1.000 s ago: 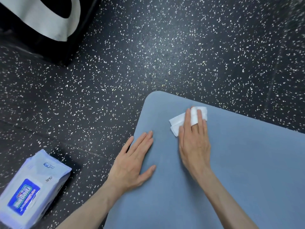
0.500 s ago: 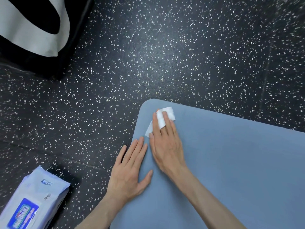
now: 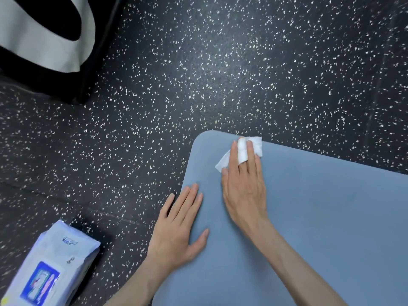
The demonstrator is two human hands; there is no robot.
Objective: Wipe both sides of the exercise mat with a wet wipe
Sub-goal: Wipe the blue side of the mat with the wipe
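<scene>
Head view. The blue exercise mat (image 3: 309,217) lies flat on the speckled dark floor (image 3: 198,74), its rounded far-left corner in view and its near and right parts running out of frame. The right hand (image 3: 244,191) lies flat near that corner, fingers straight and close together, pressing a folded white wet wipe (image 3: 256,146) onto the mat just inside the far edge; a flap of the wipe is wrapped over 1 finger, which appears to keep it from slipping out. The left hand (image 3: 178,230) rests palm-down on the mat's left edge, fingers extended and slightly spread, holding nothing, its outer part overlapping the floor. A pack of wipes (image 3: 46,268) lies on the floor well apart from the mat's left edge; a black object with a white band (image 3: 39,36) stands at the floor's far left.

Handling, as judged: the mat looks thin, soft and flexible, light enough to fold over, with a matte surface that should resist sliding under a flat palm. For turning to the 2nd side, the rounded corner or the left edge offers the readiest hold. The wipe is limp and damp, likely to bunch unless pressed flat.
</scene>
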